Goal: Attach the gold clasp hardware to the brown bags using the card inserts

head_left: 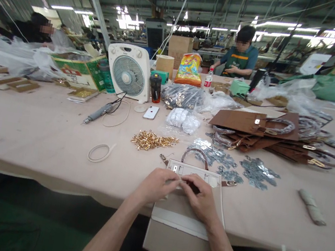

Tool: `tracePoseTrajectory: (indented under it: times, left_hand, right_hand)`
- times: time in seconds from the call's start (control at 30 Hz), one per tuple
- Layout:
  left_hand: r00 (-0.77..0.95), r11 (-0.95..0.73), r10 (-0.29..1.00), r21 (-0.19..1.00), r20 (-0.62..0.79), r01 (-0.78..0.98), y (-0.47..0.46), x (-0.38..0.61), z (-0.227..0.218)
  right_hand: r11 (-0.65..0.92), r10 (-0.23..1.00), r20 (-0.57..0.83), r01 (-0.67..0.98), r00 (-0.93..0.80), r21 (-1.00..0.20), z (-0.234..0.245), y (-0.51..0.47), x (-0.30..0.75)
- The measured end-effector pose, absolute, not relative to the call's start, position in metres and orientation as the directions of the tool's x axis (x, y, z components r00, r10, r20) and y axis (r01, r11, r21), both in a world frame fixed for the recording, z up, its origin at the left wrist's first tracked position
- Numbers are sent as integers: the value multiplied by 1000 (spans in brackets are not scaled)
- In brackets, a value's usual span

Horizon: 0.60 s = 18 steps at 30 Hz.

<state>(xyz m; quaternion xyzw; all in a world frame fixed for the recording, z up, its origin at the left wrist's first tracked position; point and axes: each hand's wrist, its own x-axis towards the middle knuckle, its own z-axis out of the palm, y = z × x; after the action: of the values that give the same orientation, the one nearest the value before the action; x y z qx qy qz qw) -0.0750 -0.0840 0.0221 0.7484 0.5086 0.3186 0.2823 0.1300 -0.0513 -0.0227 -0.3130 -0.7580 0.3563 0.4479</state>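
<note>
My left hand (157,185) and my right hand (202,197) meet above a beige handbag panel (180,247). Thumb and fingers are pinched together on each, around something small and pale that I cannot make out. The panel lies partly over the table's front edge. From its far side rises a brown, plastic-wrapped handle (197,151), and a strap with a metal fitting (230,183) sticks out at the right. Just beyond the panel are loose flat metal plates (226,157) and a heap of gold-coloured hardware pieces (151,141).
A tape roll (98,153), an electric screwdriver (100,112) and a phone (150,112) lie to the left, before a white fan (129,71). Brown bag pieces (239,122) are stacked at right, near a rolled cloth (311,207). Across the table a person (240,58) sits.
</note>
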Motion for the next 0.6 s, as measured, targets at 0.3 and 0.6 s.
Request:
tracePoseTrajectory:
  times: [0.3,0.6]
  left_hand:
    - [256,-261,957,778,133,571,-83,-74,20]
    - [240,-223,964,844,116,488,-82,-73,21]
  right_hand:
    - [586,772,480,174,-417,-791,-18,-52,128]
    - [551,774,424,169,-470,-817,-19,-51,130]
